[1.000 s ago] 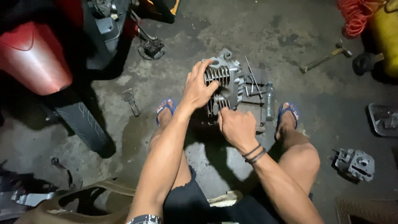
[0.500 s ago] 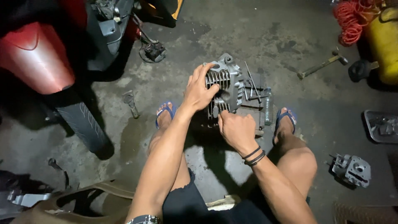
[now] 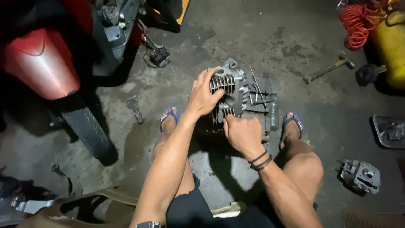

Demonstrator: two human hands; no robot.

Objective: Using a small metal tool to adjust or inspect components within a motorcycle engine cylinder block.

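Observation:
A grey finned engine cylinder head (image 3: 231, 86) rests on the concrete floor between my feet. My left hand (image 3: 203, 96) grips its left side, fingers curled over the fins. My right hand (image 3: 241, 131) presses against its near lower edge, fingers bent on the part. Thin metal rods (image 3: 256, 89) and a small block lie just right of the cylinder head. Blue sandals are on both feet.
A red motorcycle (image 3: 40, 67) with its tyre stands at the left. A hammer (image 3: 329, 69) lies on the floor at the right, near a yellow tank (image 3: 390, 46) and an orange coiled hose (image 3: 356, 25). Another engine part (image 3: 362, 175) sits at the lower right.
Both hands stay on the cylinder head. The view has shifted slightly; my right hand has crept a little closer along the part's lower edge.

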